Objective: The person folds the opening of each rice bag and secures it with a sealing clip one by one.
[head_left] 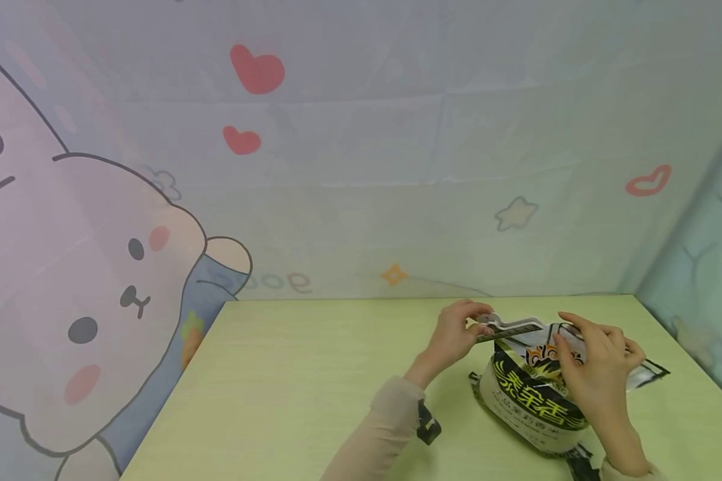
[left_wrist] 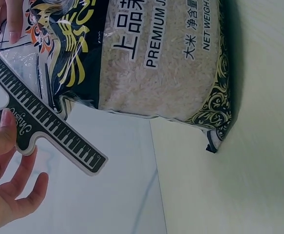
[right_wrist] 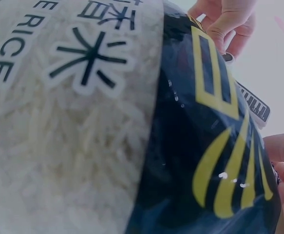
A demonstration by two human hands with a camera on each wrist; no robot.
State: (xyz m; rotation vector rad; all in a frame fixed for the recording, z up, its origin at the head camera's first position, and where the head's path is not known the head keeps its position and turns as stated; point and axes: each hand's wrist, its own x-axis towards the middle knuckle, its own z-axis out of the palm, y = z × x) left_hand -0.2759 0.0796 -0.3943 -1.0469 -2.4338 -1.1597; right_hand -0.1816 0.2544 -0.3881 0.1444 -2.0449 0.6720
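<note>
A clear-and-black bag of rice (head_left: 532, 414) stands on the table with its silvery top folded over to the right. My left hand (head_left: 454, 337) pinches a flat piano-key clip (left_wrist: 49, 117) by its dark tab, between thumb and fingers. The clip's long bar lies along the left part of the bag's folded top in the head view. On the other side, my right hand (head_left: 604, 367) holds the bag top, thumb in front and fingers over the fold. The right wrist view shows the rice bag (right_wrist: 107, 126) large and close, partly covering the clip (right_wrist: 254, 105).
The pale green table (head_left: 301, 374) stretches left of the bag. Behind it hangs a cloth backdrop (head_left: 361, 200) with hearts and a rabbit. A black strap piece (head_left: 428, 422) shows at the left wrist.
</note>
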